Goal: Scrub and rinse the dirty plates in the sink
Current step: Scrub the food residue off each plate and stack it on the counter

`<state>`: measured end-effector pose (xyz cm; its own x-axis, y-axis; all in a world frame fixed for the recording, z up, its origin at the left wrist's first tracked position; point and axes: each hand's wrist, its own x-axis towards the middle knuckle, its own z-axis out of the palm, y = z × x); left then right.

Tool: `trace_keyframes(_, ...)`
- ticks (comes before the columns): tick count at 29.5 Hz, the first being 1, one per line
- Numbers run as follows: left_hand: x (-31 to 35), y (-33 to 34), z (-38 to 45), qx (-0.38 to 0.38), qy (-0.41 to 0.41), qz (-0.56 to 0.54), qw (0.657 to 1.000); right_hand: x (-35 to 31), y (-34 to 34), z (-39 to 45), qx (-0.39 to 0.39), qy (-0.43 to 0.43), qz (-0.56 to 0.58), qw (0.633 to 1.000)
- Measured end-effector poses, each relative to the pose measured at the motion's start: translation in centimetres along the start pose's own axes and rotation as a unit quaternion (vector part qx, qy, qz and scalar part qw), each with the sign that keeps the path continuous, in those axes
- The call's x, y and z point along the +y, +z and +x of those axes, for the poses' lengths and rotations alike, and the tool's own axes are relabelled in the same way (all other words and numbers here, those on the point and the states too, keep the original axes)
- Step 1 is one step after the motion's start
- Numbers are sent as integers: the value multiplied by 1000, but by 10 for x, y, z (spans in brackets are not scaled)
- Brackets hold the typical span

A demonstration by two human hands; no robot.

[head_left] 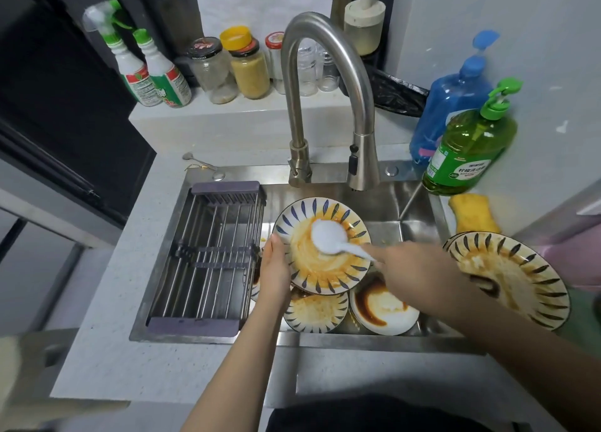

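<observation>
Plates crowd the steel sink (419, 201): a blue-leaf patterned plate (322, 246) is raised and tilted above the basin, its face smeared all over with orange-yellow sauce, and a white brush (328, 237) with a rounded head lies pressed against that smear. Left hand (274, 269) grips this plate at its left rim, thumb over the edge and fingers curled behind. Right hand (413, 269) is closed round the thin handle of the brush, knuckles up. Below, on the sink floor, sit a second patterned plate (315, 311) with pale yellowish residue and a plain white plate (383, 311) streaked with a dark brown curve of sauce; these two touch each other. A slice of another dish shows behind the left wrist, too hidden to tell more. On the tabletop (107, 344) at the right edge of the sink, a stack of dark-leaf plates (510, 275) stands tilted, the top one soiled with brownish-yellow grease. A wire drying rack (208, 256) spans the left part of the sink. Behind the curved faucet (328, 83) a ledge carries jars: one nearly clear jar (213, 70) with crumbs at the bottom, one jar (249, 72) filled with yellow grains. A green soap bottle (468, 152) and a blue bottle (452, 106), both mostly full, stand at the right corner, beside a yellow sponge (471, 215).
</observation>
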<state>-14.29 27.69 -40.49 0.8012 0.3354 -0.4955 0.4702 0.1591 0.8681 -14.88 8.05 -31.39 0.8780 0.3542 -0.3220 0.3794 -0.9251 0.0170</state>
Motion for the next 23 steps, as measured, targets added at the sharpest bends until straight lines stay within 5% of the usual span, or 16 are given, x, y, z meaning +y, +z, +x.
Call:
trace_keyframes(3, -1, 3, 4, 28, -2, 0, 1000, -16, 7, -12, -26, -69, 38, 997)
trace_keyframes(6, 0, -3, 6, 33, 3, -28, 999, 8, -2, -10, -82, -47, -7, 995)
trace_keyframes(10, -3, 3, -5, 10, 10, 8, 1000, 15, -7, 1, -43, -1, -49, 998)
trace_keyframes(16, -2, -2, 5, 38, -1, 0, 999, 9, 1, -11, -80, -78, -6, 994)
trace_keyframes(20, -1, -4, 1, -21, -33, 10, 999, 24, -6, 5, -49, 7, -50, 997)
trace_keyframes(23, 1, 2, -4, -62, -58, 27, 996, 6, 0, 8, -34, -43, -23, 998)
